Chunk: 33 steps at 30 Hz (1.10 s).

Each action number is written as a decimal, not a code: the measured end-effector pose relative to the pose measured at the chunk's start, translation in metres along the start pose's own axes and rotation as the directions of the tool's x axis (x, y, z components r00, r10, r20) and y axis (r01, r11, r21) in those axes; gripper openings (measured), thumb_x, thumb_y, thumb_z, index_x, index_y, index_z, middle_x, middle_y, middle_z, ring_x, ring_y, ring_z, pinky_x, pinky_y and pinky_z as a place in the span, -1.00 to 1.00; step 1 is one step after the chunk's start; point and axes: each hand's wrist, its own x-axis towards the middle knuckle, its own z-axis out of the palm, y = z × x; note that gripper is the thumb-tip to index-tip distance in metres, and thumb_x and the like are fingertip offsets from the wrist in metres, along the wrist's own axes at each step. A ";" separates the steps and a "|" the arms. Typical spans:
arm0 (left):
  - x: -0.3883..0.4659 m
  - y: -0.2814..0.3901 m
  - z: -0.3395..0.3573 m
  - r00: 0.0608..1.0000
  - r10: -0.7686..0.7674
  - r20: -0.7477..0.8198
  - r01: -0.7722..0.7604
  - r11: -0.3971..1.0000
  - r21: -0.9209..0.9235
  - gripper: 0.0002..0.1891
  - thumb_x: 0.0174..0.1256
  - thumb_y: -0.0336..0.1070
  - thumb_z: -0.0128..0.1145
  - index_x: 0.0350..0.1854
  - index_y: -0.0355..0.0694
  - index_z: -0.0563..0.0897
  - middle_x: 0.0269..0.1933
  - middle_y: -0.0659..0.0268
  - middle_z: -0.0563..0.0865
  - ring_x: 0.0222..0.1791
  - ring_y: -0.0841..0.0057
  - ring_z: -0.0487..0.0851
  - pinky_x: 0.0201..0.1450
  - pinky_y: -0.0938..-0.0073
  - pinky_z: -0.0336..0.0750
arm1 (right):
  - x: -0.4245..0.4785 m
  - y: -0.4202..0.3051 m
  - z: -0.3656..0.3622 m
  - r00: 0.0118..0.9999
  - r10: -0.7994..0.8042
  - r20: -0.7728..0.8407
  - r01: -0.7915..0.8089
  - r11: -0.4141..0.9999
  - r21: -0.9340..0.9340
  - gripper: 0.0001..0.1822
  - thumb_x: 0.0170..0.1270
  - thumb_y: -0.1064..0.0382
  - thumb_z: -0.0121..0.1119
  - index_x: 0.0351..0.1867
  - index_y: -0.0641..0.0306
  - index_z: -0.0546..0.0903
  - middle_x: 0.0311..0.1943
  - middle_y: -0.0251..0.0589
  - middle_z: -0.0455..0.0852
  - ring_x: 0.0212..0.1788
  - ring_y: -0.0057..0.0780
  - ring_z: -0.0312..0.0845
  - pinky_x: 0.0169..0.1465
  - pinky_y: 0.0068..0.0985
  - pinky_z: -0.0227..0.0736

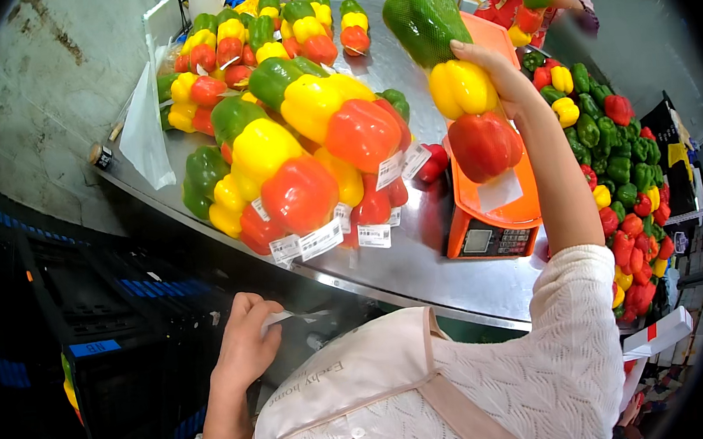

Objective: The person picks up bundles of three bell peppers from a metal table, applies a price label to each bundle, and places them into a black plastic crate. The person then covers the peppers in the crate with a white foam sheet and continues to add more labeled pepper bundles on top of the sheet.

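Observation:
My right hand [495,72] grips a netted pack of bell peppers [462,87], green above yellow above red, over an orange digital scale [495,233]. A blank-looking white label [500,190] hangs at the red pepper's end. My left hand [246,339] is low beside the apron, its fingers closed on a small piece of white paper or label [277,318]. A large heap of similar netted pepper packs [300,192] with printed labels lies on the steel table [393,278], left of the scale.
More packs [306,34] stand at the table's far side. Loose peppers [620,167] are piled at the right. Black crates [84,290] stand at the lower left. A co-worker [508,3] at the upper right holds peppers. A small jar [100,156] sits at the table's left corner.

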 end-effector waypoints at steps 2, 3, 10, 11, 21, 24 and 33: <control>0.010 0.013 -0.001 1.000 -0.012 0.000 0.012 1.000 0.015 -0.63 -0.05 -0.71 0.19 -0.13 -0.27 0.63 -0.17 0.19 0.49 -0.13 0.24 0.57 -0.06 0.41 0.51 | 0.005 0.006 -0.012 0.999 -0.004 0.037 0.002 0.997 0.077 -0.46 0.35 -0.05 0.32 0.16 0.31 0.55 -0.11 -0.17 0.76 -0.18 -0.41 0.76 -0.11 -0.41 0.71; 0.014 0.016 0.001 1.000 -0.002 -0.001 0.002 1.000 0.026 -0.62 -0.05 -0.71 0.18 -0.13 -0.27 0.63 -0.17 0.18 0.50 -0.13 0.23 0.57 -0.06 0.41 0.51 | 0.005 0.008 -0.016 0.998 -0.007 0.054 0.000 0.993 0.115 -0.47 0.35 -0.05 0.32 0.15 0.31 0.55 -0.12 -0.18 0.76 -0.18 -0.42 0.76 -0.11 -0.41 0.70; 0.017 0.019 0.006 0.994 0.029 -0.102 -0.010 0.984 0.176 -0.73 0.02 -0.72 0.17 -0.23 -0.29 0.63 -0.22 0.12 0.55 -0.23 0.15 0.61 -0.16 0.33 0.54 | -0.007 -0.011 0.003 0.985 -0.073 0.158 0.027 0.961 0.276 -0.52 0.42 -0.04 0.27 0.14 0.28 0.58 -0.11 -0.18 0.79 -0.18 -0.41 0.78 -0.10 -0.41 0.72; 0.016 0.021 0.007 0.989 0.025 -0.144 0.003 0.983 0.184 -0.77 0.06 -0.71 0.19 -0.25 -0.29 0.63 -0.24 0.12 0.55 -0.26 0.15 0.62 -0.18 0.34 0.54 | -0.010 -0.010 -0.005 0.986 -0.044 0.161 0.003 0.969 0.246 -0.52 0.41 -0.04 0.27 0.14 0.29 0.58 -0.11 -0.18 0.79 -0.18 -0.41 0.78 -0.11 -0.41 0.72; 0.000 0.001 0.005 0.927 0.158 -0.340 -0.067 0.963 0.263 -0.79 0.20 -0.70 0.11 -0.16 -0.33 0.54 -0.19 0.08 0.59 -0.27 0.03 0.64 -0.21 0.26 0.57 | -0.072 0.063 -0.091 0.917 -0.105 -0.384 -0.130 0.833 -0.538 -0.30 0.23 -0.05 0.40 0.24 0.40 0.51 0.02 -0.13 0.71 0.04 -0.39 0.66 0.15 -0.45 0.52; -0.004 -0.008 0.008 0.948 0.115 -0.298 -0.082 0.989 0.120 -0.84 0.34 -0.66 0.04 -0.10 -0.33 0.51 -0.13 0.02 0.69 -0.20 -0.01 0.71 -0.14 0.25 0.60 | -0.085 0.096 -0.116 0.853 -0.143 -0.502 -0.296 0.658 -0.692 -0.04 0.02 -0.30 0.42 0.28 0.44 0.48 0.11 0.18 0.70 0.17 -0.10 0.65 0.24 -0.31 0.46; 0.000 0.047 0.010 0.914 0.407 -0.014 -0.402 0.896 -0.191 -0.71 0.05 -0.66 0.17 -0.14 -0.34 0.71 -0.20 0.11 0.67 -0.21 0.21 0.71 -0.12 0.38 0.59 | -0.126 0.100 -0.085 0.826 -0.224 -0.518 -0.413 0.385 -0.825 -0.01 0.18 -0.37 0.27 0.47 0.29 0.36 0.30 0.24 0.55 0.34 0.12 0.49 0.37 -0.19 0.37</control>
